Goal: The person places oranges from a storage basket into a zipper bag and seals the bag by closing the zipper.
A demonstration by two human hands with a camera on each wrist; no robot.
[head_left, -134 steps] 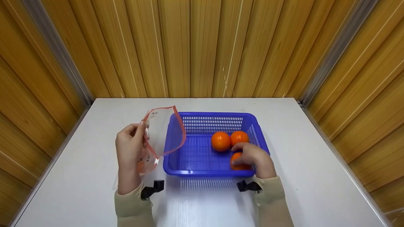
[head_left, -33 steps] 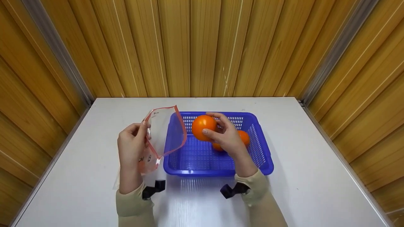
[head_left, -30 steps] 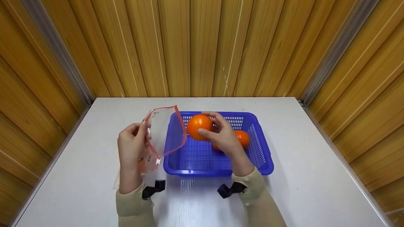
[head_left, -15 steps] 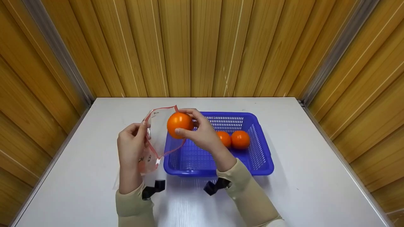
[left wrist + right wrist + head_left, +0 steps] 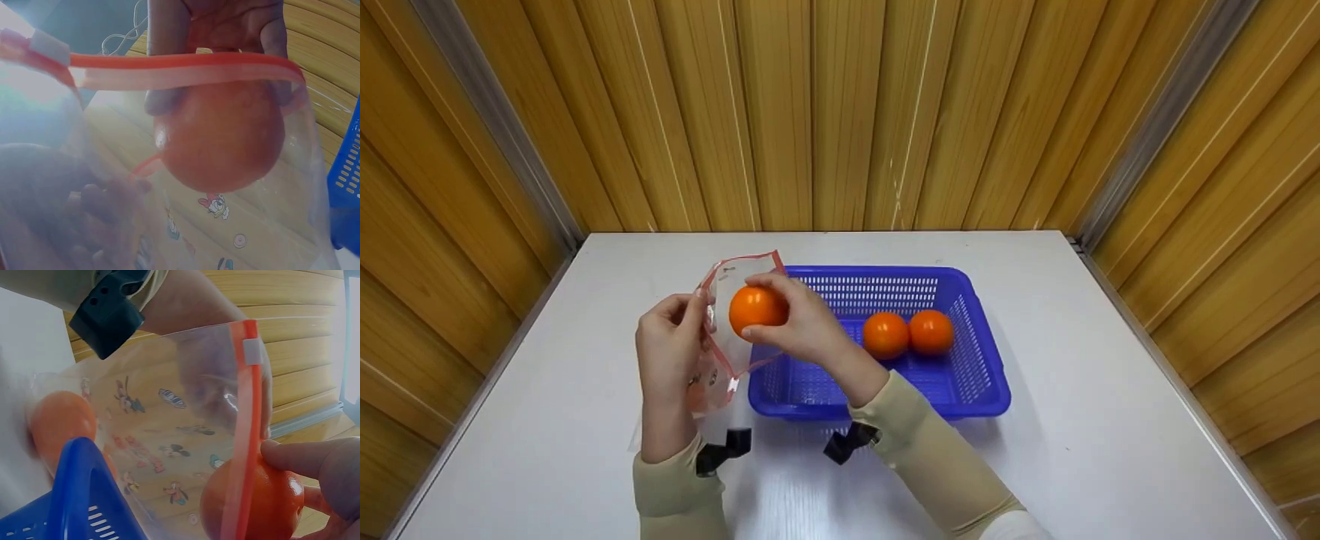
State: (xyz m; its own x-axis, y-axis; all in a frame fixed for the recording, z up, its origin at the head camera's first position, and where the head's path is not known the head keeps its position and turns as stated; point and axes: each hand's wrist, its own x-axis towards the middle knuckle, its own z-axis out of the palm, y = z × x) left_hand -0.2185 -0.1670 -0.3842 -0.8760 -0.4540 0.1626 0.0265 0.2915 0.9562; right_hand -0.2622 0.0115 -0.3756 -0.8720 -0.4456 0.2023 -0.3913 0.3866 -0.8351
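Observation:
My left hand (image 5: 666, 349) pinches the edge of a clear zip bag (image 5: 720, 386) with a red zip strip, its mouth spread toward the right. An orange (image 5: 751, 311) sits in the curled fingers and thumb of my right hand (image 5: 806, 319), right at that mouth. In the left wrist view the held orange (image 5: 225, 140) shows through the plastic, its lower part below the red strip (image 5: 197, 62). Cartoon prints cover the bag (image 5: 169, 455) in the right wrist view, where another orange (image 5: 63, 422) rests low in it, near the tabletop.
A blue slotted basket (image 5: 877, 411) stands on the white table (image 5: 547, 420), just right of the bag. Inside it, two more oranges lie side by side, a left one (image 5: 885, 335) and a right one (image 5: 931, 332). Wood-patterned walls (image 5: 840, 112) rise behind and on both sides.
My right hand took an orange from the basket's front right and carried it up and left over the basket to the bag's mouth. The left hand and bag barely moved.

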